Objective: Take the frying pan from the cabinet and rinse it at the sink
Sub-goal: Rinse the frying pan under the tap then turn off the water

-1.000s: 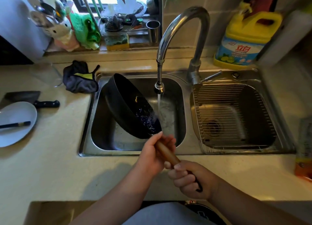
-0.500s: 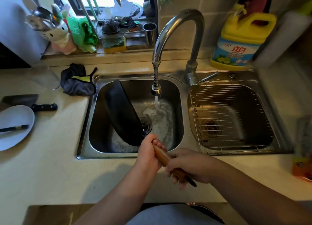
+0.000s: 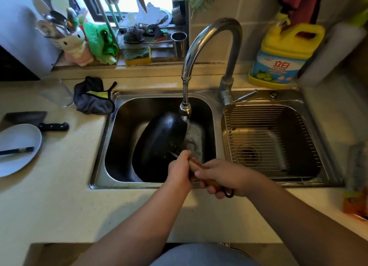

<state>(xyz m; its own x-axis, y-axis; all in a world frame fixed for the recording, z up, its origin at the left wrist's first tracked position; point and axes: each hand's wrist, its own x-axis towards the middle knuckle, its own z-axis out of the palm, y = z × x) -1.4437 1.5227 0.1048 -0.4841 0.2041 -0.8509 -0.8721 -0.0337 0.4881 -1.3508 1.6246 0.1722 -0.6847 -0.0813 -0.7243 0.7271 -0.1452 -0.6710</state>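
Observation:
The black frying pan point(image 3: 159, 144) hangs in the left sink basin point(image 3: 127, 114), turned so its wet underside faces up, just left of the running water from the faucet point(image 3: 211, 44). Its wooden handle point(image 3: 196, 166) points back toward me over the sink's front rim. My left hand point(image 3: 179, 169) grips the handle close to the pan. My right hand point(image 3: 223, 176) grips the handle's end, where a black loop sticks out below my fingers.
The right basin point(image 3: 274, 138) holds a wire rack. A yellow detergent jug point(image 3: 282, 54) stands behind it. On the left counter lie a dark cloth point(image 3: 93, 98), a cleaver point(image 3: 37, 120), a plate point(image 3: 18, 148) with chopsticks and a clear glass point(image 3: 57, 94). Sponge and utensil holder sit on the windowsill.
I have rolled the pan over with both hands: it faced open side up under the stream, stood on edge, and now shows its underside. Water keeps running.

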